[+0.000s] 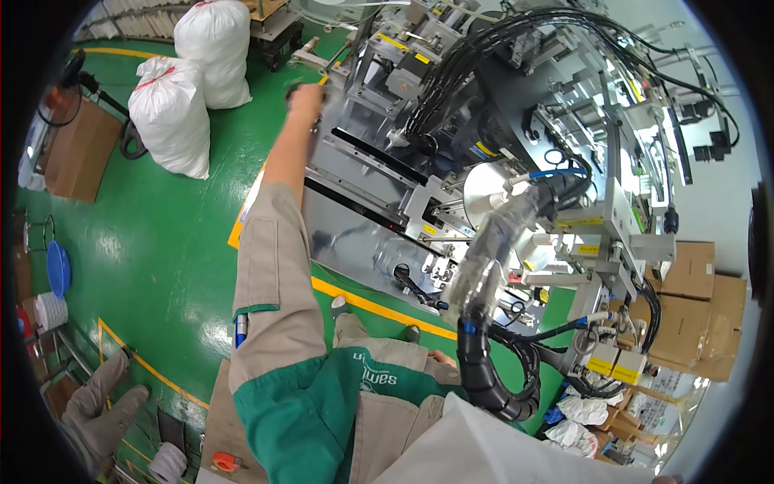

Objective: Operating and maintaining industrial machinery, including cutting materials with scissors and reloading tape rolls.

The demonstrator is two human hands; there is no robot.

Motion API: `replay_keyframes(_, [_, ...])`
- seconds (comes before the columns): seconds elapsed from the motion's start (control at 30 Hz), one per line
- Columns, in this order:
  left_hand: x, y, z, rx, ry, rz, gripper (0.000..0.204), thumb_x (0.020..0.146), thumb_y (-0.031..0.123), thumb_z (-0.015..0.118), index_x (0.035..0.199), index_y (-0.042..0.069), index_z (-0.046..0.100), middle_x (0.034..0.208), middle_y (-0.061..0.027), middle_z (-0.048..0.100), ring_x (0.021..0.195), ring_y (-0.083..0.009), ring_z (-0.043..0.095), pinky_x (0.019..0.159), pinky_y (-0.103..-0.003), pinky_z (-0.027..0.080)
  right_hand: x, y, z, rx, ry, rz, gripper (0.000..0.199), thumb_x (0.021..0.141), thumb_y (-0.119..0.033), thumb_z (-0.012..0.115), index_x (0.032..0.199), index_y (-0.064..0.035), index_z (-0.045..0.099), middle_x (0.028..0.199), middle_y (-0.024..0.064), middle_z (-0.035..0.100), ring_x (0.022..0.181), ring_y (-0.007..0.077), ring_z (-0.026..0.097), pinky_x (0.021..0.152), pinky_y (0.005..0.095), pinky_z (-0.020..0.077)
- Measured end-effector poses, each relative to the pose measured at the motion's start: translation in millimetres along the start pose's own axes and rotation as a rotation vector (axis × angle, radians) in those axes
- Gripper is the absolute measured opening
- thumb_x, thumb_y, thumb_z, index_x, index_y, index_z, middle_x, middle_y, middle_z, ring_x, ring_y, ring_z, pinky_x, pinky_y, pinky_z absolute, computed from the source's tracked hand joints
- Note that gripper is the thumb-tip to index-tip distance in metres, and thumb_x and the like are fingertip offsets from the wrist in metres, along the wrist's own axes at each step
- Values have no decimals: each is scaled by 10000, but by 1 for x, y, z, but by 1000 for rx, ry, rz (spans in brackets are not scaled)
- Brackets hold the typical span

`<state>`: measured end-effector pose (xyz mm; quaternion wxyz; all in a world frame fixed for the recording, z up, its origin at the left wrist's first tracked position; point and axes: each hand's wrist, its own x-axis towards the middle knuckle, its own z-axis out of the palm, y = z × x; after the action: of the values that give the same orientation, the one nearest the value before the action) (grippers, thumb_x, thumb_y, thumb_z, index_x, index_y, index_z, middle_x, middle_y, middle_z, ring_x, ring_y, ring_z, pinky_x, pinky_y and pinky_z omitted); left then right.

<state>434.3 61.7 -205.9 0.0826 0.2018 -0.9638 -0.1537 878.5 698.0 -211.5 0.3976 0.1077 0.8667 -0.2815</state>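
My left arm, in a beige and green sleeve, stretches far forward. My left hand [306, 102] is at the far left corner of the machine's metal table [343, 242]. It looks closed around something dark, but the hand is blurred and the thing is too small to name. To its right stand metal fixtures [403, 77] with yellow labels. Two slotted rails [355, 200] run across the table on the near side of that hand. Only a small part of my right hand [442, 357] shows, low by my waist near a black ribbed hose [476, 363]; its fingers are hidden.
Thick black cable bundles [459, 60] arch over the machine. White sacks [169, 113] stand on the green floor at the far left. Cardboard boxes [685, 315] are stacked at right. A white sheet-like thing [500, 452] fills the lower edge. Another person's legs [101, 403] show at lower left.
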Motion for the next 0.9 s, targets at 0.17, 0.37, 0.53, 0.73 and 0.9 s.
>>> replay_keyframes(0.17, [-43,-110,-42,-193,93,-522,280,793,186,645,998,6,583,1026,-227,641,972,-402,625,813,-474,504,-13,-2,2,47,62,-19,198,883,-225,607,1022,-97,665,857,108,691,780,228,658,715,343,511])
replay_keyframes(0.37, [-185,-134,-21,-681,25,-78,302,739,151,677,1012,24,690,948,-181,682,893,-248,657,801,-339,493,-14,-7,-22,69,65,-349,202,879,-206,592,1016,-69,650,857,138,682,774,271,659,706,364,510])
replay_keyframes(0.53, [-229,-173,-81,-196,-11,-236,263,722,86,607,959,53,715,840,-159,694,853,-252,683,786,-352,510,-29,-21,-66,82,125,-263,214,884,-199,574,1017,-49,646,814,138,673,753,249,662,682,359,512])
replay_keyframes(0.73, [-154,56,-95,-595,278,169,364,728,49,553,1066,97,682,937,-161,688,836,-291,665,798,-368,503,-58,47,-62,11,205,-111,211,880,-202,598,1027,-60,652,817,142,683,760,238,669,684,349,516])
replay_keyframes(0.9, [-66,47,70,-58,192,306,361,792,47,477,1066,124,701,969,-191,675,948,-340,640,885,-425,487,-54,25,-80,70,188,-63,208,873,-175,580,1018,-38,638,806,181,670,747,308,661,700,377,506])
